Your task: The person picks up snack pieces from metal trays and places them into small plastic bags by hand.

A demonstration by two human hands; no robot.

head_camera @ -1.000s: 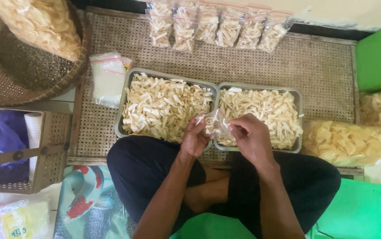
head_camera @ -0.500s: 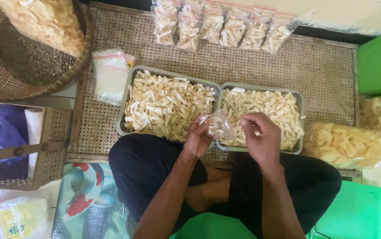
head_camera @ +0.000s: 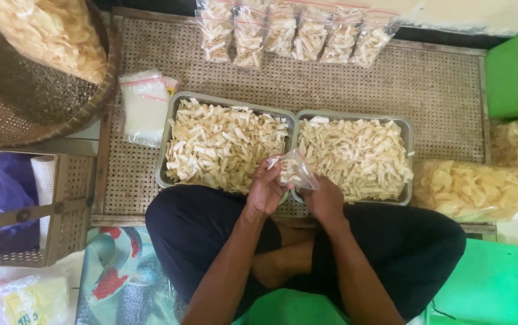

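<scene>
- The left hand point(head_camera: 265, 191), at lower centre of the frame, has its fingers curled round a small clear bag point(head_camera: 292, 171) of pale chips, gripping its left edge.
- The right hand point(head_camera: 324, 198) sits just below and right of the bag, fingers folded under it and touching it; how tightly they close cannot be told.
- The bag hangs over the seam between the two trays, near their front edges.
- The left tray point(head_camera: 169, 144) and right tray point(head_camera: 408, 150), both metal, sit side by side at centre, heaped with chip strips.
- A row of filled bags point(head_camera: 295, 33) lies along the top edge.
- A stack of empty bags point(head_camera: 144, 108) lies left of the trays.
- A woven basket point(head_camera: 42, 102) of round crackers fills the upper left.
- A big bag of crackers point(head_camera: 469, 189) lies at right.
</scene>
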